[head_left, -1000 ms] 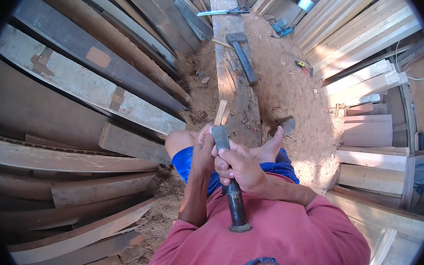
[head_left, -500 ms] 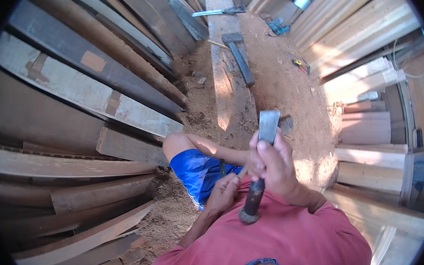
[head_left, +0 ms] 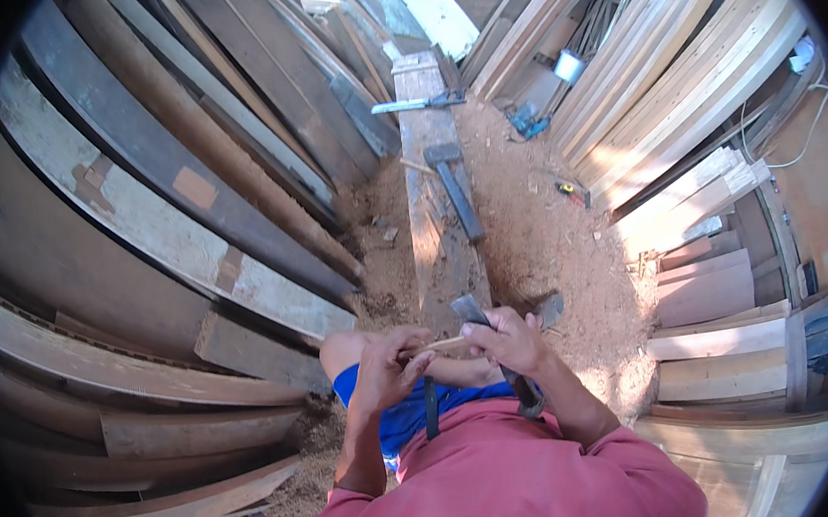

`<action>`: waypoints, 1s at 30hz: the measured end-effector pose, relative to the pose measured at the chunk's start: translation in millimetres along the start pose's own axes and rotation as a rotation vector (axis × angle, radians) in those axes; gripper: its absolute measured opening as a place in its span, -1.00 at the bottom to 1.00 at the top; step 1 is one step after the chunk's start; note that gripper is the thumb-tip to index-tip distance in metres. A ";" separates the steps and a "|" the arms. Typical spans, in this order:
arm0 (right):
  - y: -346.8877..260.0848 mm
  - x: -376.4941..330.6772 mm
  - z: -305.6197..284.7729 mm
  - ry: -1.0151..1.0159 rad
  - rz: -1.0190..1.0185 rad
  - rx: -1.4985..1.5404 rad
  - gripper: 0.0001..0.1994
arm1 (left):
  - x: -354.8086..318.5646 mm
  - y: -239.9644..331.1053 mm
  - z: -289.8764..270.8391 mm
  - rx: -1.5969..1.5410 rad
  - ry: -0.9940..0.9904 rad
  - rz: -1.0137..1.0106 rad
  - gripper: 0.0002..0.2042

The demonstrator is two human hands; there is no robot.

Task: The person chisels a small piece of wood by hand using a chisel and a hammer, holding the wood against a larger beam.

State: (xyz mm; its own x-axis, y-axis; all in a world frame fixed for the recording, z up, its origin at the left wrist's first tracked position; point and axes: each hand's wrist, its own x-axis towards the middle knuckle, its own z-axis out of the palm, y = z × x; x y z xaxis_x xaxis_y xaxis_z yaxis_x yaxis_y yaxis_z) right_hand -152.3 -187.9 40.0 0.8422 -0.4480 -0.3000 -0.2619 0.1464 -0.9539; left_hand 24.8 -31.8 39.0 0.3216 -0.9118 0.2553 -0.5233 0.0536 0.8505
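My right hand (head_left: 510,340) is closed round a wide-bladed chisel (head_left: 470,309), its dark handle (head_left: 522,388) slanting back toward my body. A short, thin wooden stick (head_left: 448,343) spans the gap between my hands. Its left end is gripped by my left hand (head_left: 393,365), while the other end meets the right fingers close to the chisel blade. Both hands are over my lap. Beyond them, a hammer (head_left: 456,197) with a dark, thick handle lies on a long wooden beam (head_left: 432,281).
Across the beam's far end rests a long metal tool (head_left: 416,103). A blue power tool (head_left: 528,121) and a small yellow-and-red tool (head_left: 572,191) lie on the sawdust-covered ground (head_left: 539,239). Stacked boards (head_left: 261,164) line the left, with more timber (head_left: 686,72) on the right.
The chisel has come down from in front of my chest toward the left hand, its blade tilting. My left hand has moved forward, bringing the stick into sight. The view has shifted forward.
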 end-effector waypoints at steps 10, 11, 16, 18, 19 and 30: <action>6.8 9.2 11.4 0.120 -0.023 0.444 -0.73 | 4.6 -16.8 50.9 -0.741 0.239 -0.217 -0.56; 8.2 11.0 15.1 0.091 -0.018 0.442 -0.72 | 7.9 -15.5 58.9 -0.649 0.216 -0.182 -0.59; 25.3 4.3 35.6 0.098 -0.070 0.454 -0.76 | 17.7 -8.4 47.7 -0.542 0.156 -0.114 -0.69; 30.0 1.4 31.6 0.253 -0.079 0.438 -0.75 | 20.3 -7.7 43.9 -0.839 0.209 -0.175 -0.73; 32.0 0.7 24.6 0.257 -0.039 0.440 -0.76 | 18.4 -3.9 43.6 -0.843 0.257 -0.297 -0.69; -31.4 8.6 46.9 -0.021 0.006 1.027 -0.81 | 24.6 -8.1 42.5 -1.205 0.241 -0.538 -0.71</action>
State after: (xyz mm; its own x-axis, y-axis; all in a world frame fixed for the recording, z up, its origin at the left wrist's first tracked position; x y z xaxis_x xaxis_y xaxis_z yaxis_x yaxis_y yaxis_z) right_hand -114.7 -155.1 67.7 0.8529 -0.4306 -0.2951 0.2553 0.8372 -0.4836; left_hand 3.4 -72.0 18.8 0.4618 -0.8454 -0.2684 0.6874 0.1499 0.7107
